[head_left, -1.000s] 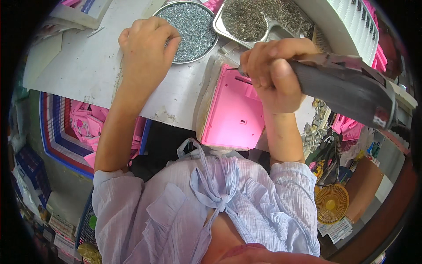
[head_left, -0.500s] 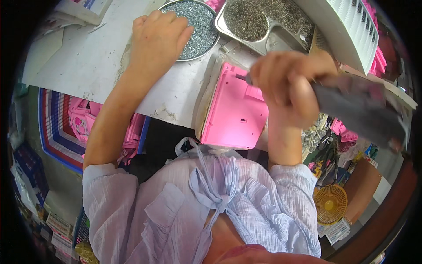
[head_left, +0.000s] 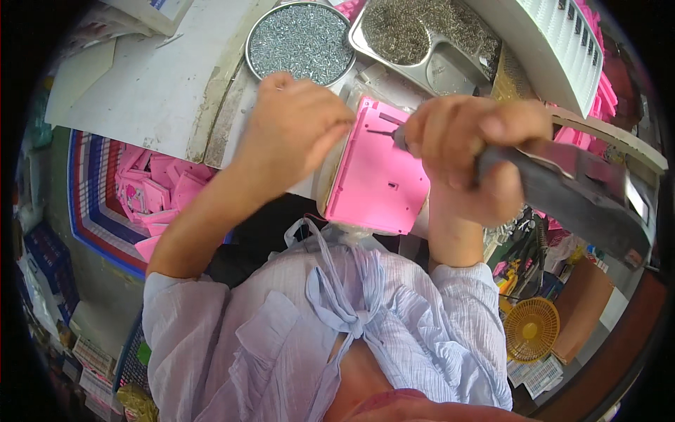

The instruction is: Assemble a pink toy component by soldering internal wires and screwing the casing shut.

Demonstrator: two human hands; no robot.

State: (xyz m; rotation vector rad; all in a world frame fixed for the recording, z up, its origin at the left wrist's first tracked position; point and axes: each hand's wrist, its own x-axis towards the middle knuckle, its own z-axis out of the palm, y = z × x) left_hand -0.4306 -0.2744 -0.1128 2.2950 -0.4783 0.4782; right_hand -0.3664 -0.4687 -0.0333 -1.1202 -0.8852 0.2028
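A pink plastic panel (head_left: 376, 179) with small holes lies at the table's near edge, in front of my body. My right hand (head_left: 478, 144) is wrapped round a dark electric screwdriver (head_left: 576, 193), its thin bit pointing left above the panel's upper part. Over the panel's upper left edge is my left hand (head_left: 299, 130), closed in a pinch; whatever is between its fingertips is too small to make out. Just beyond it stands a round metal dish (head_left: 302, 42) full of small silvery screws.
A metal compartment tray (head_left: 450, 70) with small brownish parts stands at the back, beside a curved white rack (head_left: 562, 49). Left below the table, a striped basket (head_left: 95, 204) holds pink plastic parts. At the lower right is a yellow basket (head_left: 532, 329).
My left hand has moved from the screw dish toward me and right, to the panel's edge, its fingers now pinched. The screwdriver has shifted slightly, its bit still over the panel.
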